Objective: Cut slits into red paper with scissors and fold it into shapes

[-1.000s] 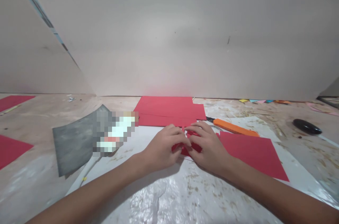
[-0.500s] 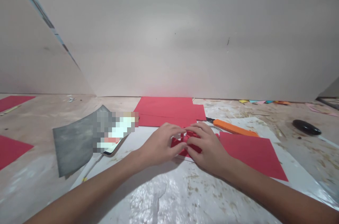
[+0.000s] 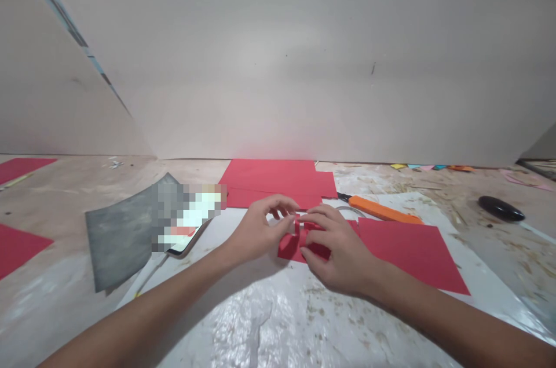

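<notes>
A small red paper piece (image 3: 287,248) with raised, folded strips lies on the white sheet between my hands. My right hand (image 3: 341,249) closes on its right side, thumb low in front and fingers curled over the raised part. At its left edge, my left hand (image 3: 263,229) has bent fingers, with a gap between thumb and fingertips. The thumb tip is close to a narrow upright red strip (image 3: 297,224); whether they touch I cannot tell. Part of the piece is hidden behind my right fingers.
Beyond my hands lie red paper sheets (image 3: 273,174) and an orange cutter (image 3: 384,210). Another red sheet (image 3: 410,252) is at right. A phone (image 3: 195,223) rests against grey sandpaper-like material (image 3: 119,240) at left. A black-handled tool (image 3: 501,209) lies far right. A pale board (image 3: 304,66) stands behind.
My left hand has shifted slightly left and its fingers have parted from my right fingers. More of the red piece now shows. My right hand stays on it.
</notes>
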Demonstrator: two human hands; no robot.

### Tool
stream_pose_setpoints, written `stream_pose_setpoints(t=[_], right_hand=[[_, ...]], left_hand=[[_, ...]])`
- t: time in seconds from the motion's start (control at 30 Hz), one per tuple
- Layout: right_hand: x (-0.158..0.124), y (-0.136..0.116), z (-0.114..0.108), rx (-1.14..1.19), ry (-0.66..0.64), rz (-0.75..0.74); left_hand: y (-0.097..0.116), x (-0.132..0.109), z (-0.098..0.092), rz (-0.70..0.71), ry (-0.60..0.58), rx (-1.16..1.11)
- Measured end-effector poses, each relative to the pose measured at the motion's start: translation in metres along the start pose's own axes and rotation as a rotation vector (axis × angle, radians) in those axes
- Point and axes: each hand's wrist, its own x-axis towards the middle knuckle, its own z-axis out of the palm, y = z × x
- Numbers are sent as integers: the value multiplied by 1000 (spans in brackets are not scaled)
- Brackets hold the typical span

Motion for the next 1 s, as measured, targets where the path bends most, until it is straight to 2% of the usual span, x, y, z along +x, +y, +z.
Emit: stream_pose_setpoints(t=[0.07, 0.13, 0.23, 0.37, 0.57, 0.83, 1.0], right_hand=[[1, -5, -1, 38, -16, -1], [2, -7, -2, 50, -2, 34], [5, -3, -3, 22, 15, 172], [8, 6, -7, -43, -35, 287], [8, 5, -7, -57, -192, 275], [8, 4, -6, -102, -167, 223], [7, 1, -8, -12, -150, 228]], left_hand=[[-6, 1, -2, -38, 6, 59], [-10, 1, -2, -34, -79, 181], [-14, -2, 2, 69, -202, 378], [-15, -5, 7, 116, -209, 487], [-14, -4, 11, 85, -215, 452], [-7, -6, 10, 62, -138, 193], [-1, -6, 9, 98, -125, 178]])
